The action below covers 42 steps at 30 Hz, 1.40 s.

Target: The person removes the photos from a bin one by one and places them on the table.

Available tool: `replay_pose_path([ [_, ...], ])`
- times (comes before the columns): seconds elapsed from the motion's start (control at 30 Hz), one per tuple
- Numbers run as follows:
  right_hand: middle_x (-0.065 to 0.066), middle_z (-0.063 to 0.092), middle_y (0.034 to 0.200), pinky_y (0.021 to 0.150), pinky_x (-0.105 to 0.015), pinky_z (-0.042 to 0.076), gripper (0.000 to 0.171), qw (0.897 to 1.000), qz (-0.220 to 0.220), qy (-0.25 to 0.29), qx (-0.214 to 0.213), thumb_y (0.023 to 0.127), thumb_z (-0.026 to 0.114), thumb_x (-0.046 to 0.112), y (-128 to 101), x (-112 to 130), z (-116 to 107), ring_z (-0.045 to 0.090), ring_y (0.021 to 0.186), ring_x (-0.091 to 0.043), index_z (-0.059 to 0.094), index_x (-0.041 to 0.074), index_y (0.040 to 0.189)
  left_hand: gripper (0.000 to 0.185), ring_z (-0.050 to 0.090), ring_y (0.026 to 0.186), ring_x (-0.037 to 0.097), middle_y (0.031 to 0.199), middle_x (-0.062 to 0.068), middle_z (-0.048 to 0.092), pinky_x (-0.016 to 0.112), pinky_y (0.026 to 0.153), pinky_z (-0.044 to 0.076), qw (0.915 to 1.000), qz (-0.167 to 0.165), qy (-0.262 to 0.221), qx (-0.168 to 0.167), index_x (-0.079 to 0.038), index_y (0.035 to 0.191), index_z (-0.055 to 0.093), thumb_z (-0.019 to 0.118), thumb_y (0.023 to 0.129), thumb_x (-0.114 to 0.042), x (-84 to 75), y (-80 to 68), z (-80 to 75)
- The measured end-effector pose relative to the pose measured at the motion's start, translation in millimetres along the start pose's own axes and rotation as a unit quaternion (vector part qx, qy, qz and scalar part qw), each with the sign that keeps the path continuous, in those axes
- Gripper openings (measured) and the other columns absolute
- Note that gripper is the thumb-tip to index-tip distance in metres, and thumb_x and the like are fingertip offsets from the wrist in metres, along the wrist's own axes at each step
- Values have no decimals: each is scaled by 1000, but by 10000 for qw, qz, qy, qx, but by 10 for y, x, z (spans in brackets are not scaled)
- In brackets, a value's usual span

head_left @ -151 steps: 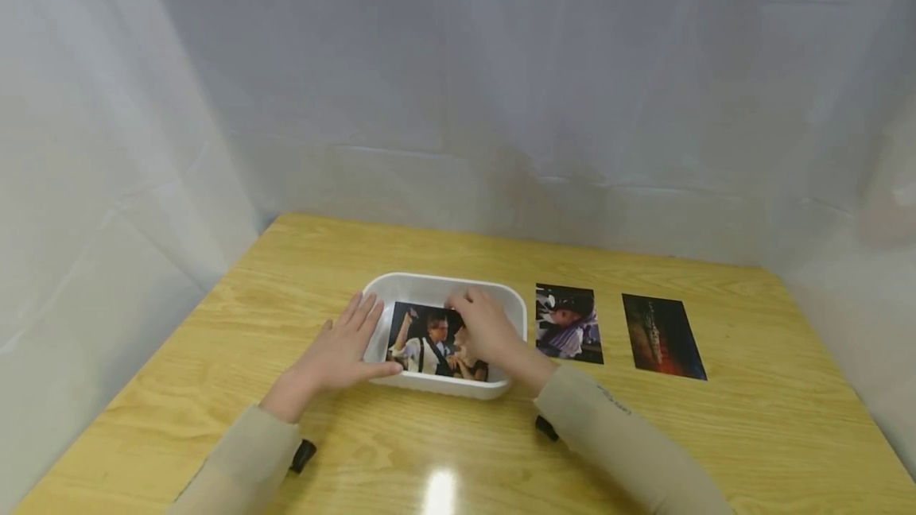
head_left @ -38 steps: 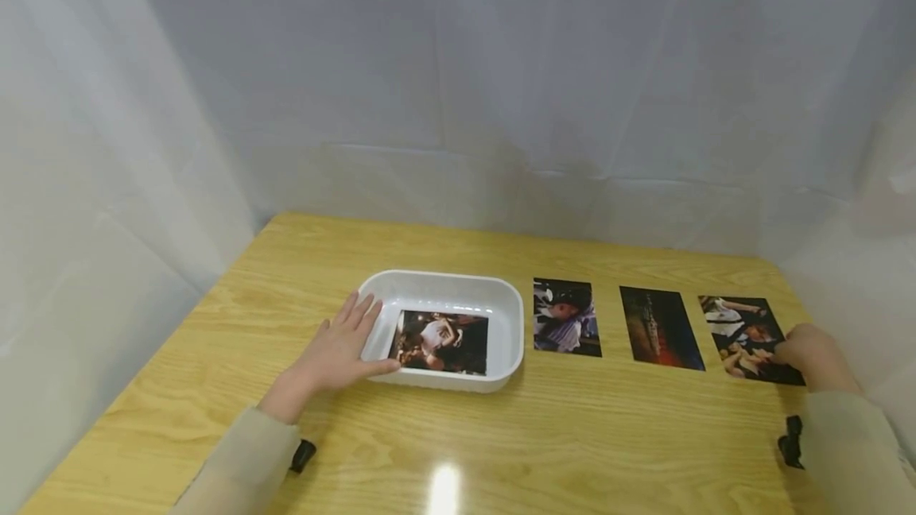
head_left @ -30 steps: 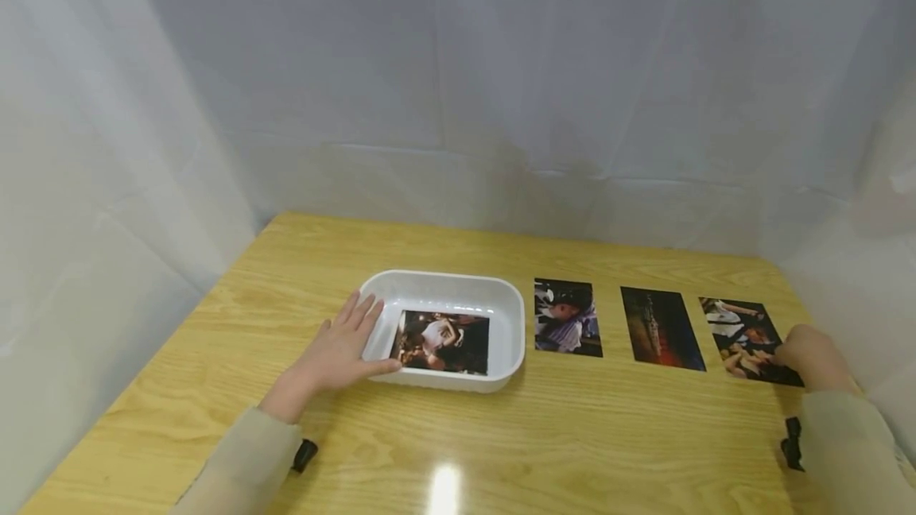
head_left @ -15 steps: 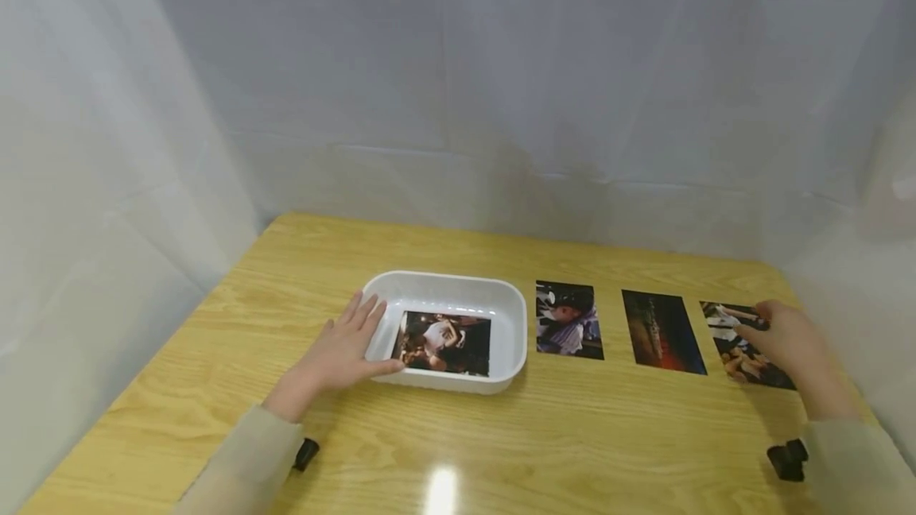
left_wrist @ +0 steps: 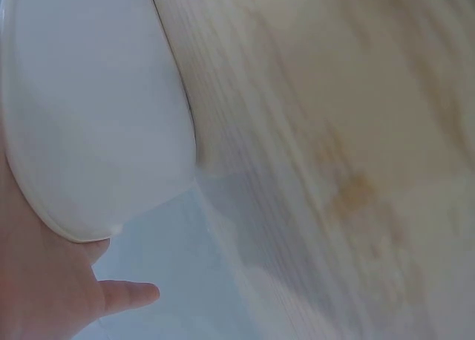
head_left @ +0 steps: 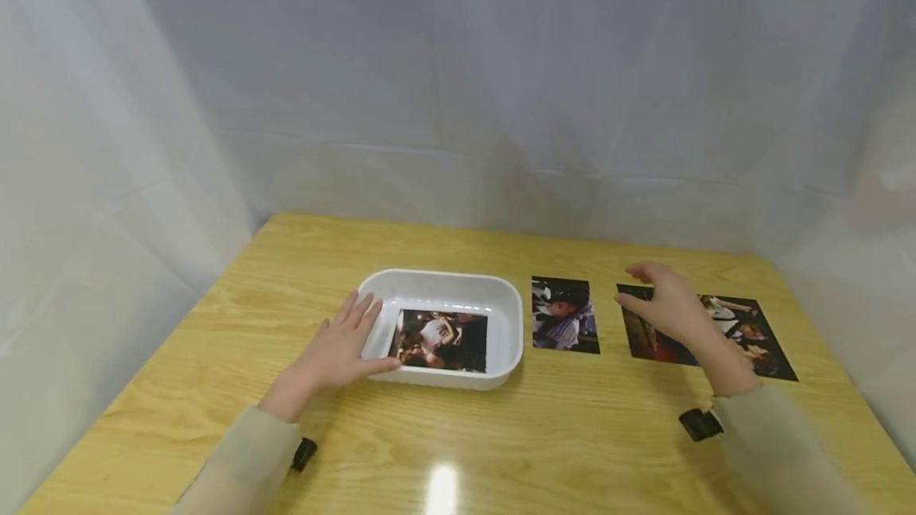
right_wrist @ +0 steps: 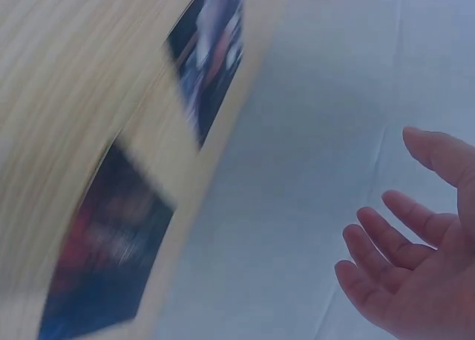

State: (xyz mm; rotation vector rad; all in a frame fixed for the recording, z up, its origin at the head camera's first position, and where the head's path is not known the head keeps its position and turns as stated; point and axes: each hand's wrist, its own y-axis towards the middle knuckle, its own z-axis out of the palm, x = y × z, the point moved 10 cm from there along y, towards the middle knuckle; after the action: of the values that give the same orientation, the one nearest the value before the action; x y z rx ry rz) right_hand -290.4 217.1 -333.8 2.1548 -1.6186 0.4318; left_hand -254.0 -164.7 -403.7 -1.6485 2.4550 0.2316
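Observation:
A white tray [head_left: 510,316] sits on the wooden table [head_left: 501,435] with a dark photo [head_left: 440,340] lying in it. My left hand [head_left: 342,344] rests flat against the tray's left rim [left_wrist: 89,132], fingers straight. Three photos lie in a row right of the tray: a purple-toned photo [head_left: 562,314], a dark red photo [head_left: 647,340] and a group photo [head_left: 754,328]. My right hand [head_left: 669,308] hovers open above the dark red photo, holding nothing. In the right wrist view the fingers [right_wrist: 401,262] are spread and relaxed in the air.
White sheeting [head_left: 458,86] walls the table at the back and both sides. Bare wood lies along the near edge and behind the tray. Black wrist-camera mounts [head_left: 697,424] show at both sleeves.
My right hand let go of the group photo at the far right and moved left, lifting over the dark red photo. The left hand and the tray stayed put.

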Motion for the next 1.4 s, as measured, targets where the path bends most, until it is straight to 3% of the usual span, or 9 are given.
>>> replay_pose_path([
  [0.3, -23, 48, 120, 88, -50, 39, 49, 9948, -473, 811, 385, 83, 62, 22, 236, 599, 354, 44, 110, -37, 47, -4, 122, 95, 2, 131, 36, 145, 18, 11, 66, 92, 17, 10000, -35, 18, -1, 0, 140, 20, 52, 75, -63, 3, 6, 6],
  [0.47, -20, 53, 115, 86, -46, 41, 48, 9913, -851, 907, 439, 81, 65, 22, 320, 892, 539, 48, 106, -33, 50, -3, 118, 97, 0, 131, 35, 145, 17, 10, 66, 92, 17, 10000, -24, 10, 44, -1, 140, 19, 49, 75, -65, -5, 4, 12],
  [0.8, -15, 54, 112, 86, -42, 42, 46, 9850, -1008, 1164, 777, 79, 67, 23, 423, 1271, 953, 49, 105, -32, 52, -1, 116, 99, 2, 131, 35, 145, 18, 9, 66, 91, 19, 10000, 32, 66, 25, -1, 140, 18, 46, 74, -69, -1, 10, -6],
  [1.07, -16, 56, 110, 91, -37, 39, 52, 9770, -1740, 242, 1211, 75, 70, 27, 472, 1507, 1424, 50, 104, -29, 53, -4, 112, 100, 0, 131, 35, 145, 18, 7, 66, 92, 18, 9999, 28, 76, 63, -1, 140, 16, 46, 74, -69, 0, 6, 16],
  [1.23, -13, 54, 112, 92, -35, 38, 64, 9717, -1658, -509, 1605, 70, 73, 38, 459, 1528, 1679, 49, 105, -26, 51, -1, 116, 101, 1, 131, 35, 145, 19, 3, 66, 92, 18, 10000, -15, 54, 77, 0, 140, 15, 47, 74, -68, 2, 2, 16],
  [1.4, -15, 50, 118, 93, -37, 38, 80, 9569, -1683, -1290, 1986, 67, 69, 52, 458, 1509, 1879, 47, 108, -27, 47, -2, 122, 101, -3, 131, 34, 145, 19, 0, 66, 93, 16, 9999, -68, 49, 122, 0, 141, 13, 48, 74, -67, 17, -3, 27],
])
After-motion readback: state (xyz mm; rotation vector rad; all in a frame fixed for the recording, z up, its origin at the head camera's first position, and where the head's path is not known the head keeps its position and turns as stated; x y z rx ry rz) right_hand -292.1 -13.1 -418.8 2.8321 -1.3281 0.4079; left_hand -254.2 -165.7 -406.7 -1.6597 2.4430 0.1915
